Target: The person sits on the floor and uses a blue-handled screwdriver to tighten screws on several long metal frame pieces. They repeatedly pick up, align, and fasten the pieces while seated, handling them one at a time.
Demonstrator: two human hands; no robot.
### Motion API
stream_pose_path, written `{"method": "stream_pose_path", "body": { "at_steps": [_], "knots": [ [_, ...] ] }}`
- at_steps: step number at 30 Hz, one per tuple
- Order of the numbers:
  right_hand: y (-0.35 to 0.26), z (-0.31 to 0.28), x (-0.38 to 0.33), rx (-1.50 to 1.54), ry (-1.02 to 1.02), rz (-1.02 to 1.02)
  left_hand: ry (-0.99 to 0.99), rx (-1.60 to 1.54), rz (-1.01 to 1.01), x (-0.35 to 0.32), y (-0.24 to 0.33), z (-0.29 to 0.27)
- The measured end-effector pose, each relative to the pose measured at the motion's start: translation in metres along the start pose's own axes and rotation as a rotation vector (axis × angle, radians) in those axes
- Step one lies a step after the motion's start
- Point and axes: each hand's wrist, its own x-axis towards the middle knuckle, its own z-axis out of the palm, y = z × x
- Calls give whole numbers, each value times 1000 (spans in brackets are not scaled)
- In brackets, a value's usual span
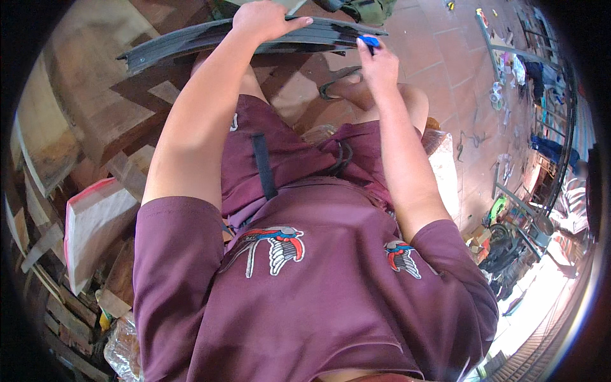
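- Dark grooved profile [172, 48] spans from 10 to 1 o'clock, crosswise in front of the seated person [318, 280]; whether it is one piece or several stacked cannot be told.
- Left grip [262, 22], between 11 and 12 o'clock, grasps the profile around its middle, thumb laid toward 3 o'clock; the other fingertips are hidden.
- Right grip [380, 65], at 1 o'clock, is clenched around a small blue object [369, 42] just beside the profile's right end; no blade can be made out, and whether the two touch is unclear.
- Likeliest trouble: the profile could swing or twist, since only the left hand clearly holds it and both long ends reach past that hold.
- If the blue object has a sharp edge, a sudden slip toward 9 o'clock could catch the left thumb; one toward 7 o'clock could reach the sandalled foot [347, 84].
- A loosened hold would probably drop the profile onto the reddish tiled floor [445, 76] or the wooden boards [108, 102] at 10 o'clock.
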Motion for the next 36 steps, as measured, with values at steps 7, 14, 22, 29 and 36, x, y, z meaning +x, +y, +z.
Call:
{"method": "stream_pose_path", "body": {
  "at_steps": [7, 14, 22, 29, 36],
  "knots": [
    [4, -19, 29, -146, -144, -30, -24, -5, 0, 13, 0, -2],
    [-35, 20, 54, -50, 13, 453, -107, 40, -81, 21, 4, -32],
    [-18, 13, 62, -8, -43, 340, -66, -14, -108, 23, 1, -34],
    [-29, -12, 71, -343, -340, -67, -66, -18, -84, 14, -25, -28],
    [-12, -30, 90, -365, -478, -293, 68, -129, -57, 11, -30, -29]
  ]
}}
